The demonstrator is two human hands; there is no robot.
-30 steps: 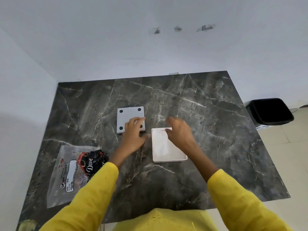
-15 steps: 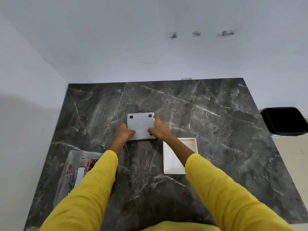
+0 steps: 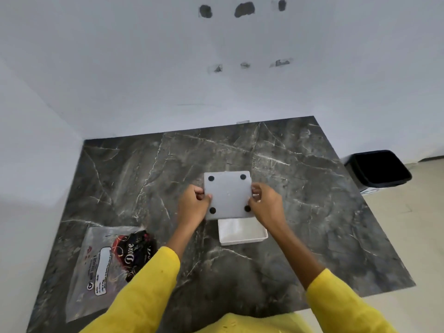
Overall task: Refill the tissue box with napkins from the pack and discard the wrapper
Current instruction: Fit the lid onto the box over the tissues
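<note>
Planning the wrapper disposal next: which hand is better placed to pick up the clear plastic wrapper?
Left. The clear plastic wrapper lies on the dark marble table beside the left hand; the right hand would have to cross over. Both now grip the grey square box.

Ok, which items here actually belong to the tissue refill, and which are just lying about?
Part of the job:
- grey box part with four black pads, held by left hand and right hand
- white tray-like box part
- plastic pack wrapper
- black bin on the floor, likely for the wrapper

Lying about:
- crumpled dark Dove packet
</note>
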